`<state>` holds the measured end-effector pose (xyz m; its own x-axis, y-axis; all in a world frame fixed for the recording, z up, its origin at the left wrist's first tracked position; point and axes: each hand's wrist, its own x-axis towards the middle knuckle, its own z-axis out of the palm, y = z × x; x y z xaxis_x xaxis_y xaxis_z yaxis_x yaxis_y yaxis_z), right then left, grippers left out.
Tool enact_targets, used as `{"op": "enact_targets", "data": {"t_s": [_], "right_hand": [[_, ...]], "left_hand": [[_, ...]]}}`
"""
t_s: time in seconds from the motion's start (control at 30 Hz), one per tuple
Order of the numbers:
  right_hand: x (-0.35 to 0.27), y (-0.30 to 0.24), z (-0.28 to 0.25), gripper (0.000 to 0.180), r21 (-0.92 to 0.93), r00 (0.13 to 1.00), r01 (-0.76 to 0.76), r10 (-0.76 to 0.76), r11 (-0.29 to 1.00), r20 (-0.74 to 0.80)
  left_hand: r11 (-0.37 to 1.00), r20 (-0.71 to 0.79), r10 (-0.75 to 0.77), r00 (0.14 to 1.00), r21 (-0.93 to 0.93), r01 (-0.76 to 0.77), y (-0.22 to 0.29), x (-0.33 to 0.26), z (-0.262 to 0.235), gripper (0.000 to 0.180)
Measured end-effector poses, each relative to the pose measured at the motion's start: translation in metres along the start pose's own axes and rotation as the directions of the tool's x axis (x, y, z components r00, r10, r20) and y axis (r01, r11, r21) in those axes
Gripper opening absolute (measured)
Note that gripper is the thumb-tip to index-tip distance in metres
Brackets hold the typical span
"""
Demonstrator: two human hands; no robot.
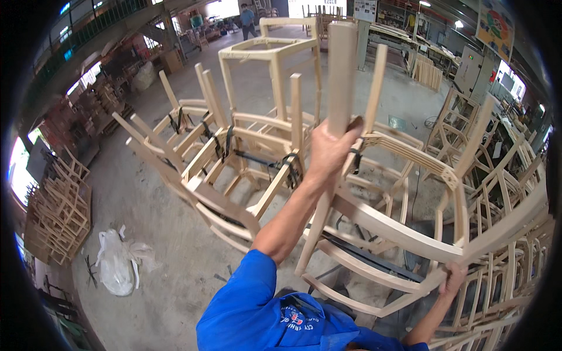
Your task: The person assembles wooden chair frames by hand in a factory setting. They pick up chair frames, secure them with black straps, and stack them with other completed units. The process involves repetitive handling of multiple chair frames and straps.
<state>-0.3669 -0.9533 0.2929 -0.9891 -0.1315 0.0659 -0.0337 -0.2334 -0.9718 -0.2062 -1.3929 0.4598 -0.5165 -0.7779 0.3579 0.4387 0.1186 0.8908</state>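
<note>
My left hand (333, 149) is wrapped round an upright leg of a pale wooden chair frame (398, 227), just above where the leg meets the curved rail. Lower on the right, my right hand (452, 279) grips the same frame near a corner; part of its fingers is hidden behind the wood. The frame is upside down, its legs pointing up, close in front of my body. Left of my left forearm, touching or nearly so, stand upturned chair frames (219, 198) with dark straps (228, 140) round their joints.
Beyond the strapped frames an assembled chair frame (275, 50) stands raised. Many more frames (497, 251) crowd the right side. A stack of wooden parts (58, 205) and a clear plastic bag (115, 263) lie on the left floor. A person (247, 22) in blue is far back.
</note>
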Motion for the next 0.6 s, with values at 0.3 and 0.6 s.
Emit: {"op": "enact_targets", "data": {"t_s": [0.3,0.6], "right_hand": [[-0.225,-0.044,-0.08,0.057,-0.079,0.966,-0.027,0.005,0.997,-0.259],[-0.433,-0.01,-0.146,0.04,-0.016,0.934,-0.082,0.071,0.996,-0.351]], "left_hand": [[0.994,0.279,-0.061,0.958,-0.072,0.084,0.072,-0.085,-0.042,0.034],[0.998,0.474,-0.062,0.878,0.055,0.041,0.085,-0.222,-0.077,0.034]]}}
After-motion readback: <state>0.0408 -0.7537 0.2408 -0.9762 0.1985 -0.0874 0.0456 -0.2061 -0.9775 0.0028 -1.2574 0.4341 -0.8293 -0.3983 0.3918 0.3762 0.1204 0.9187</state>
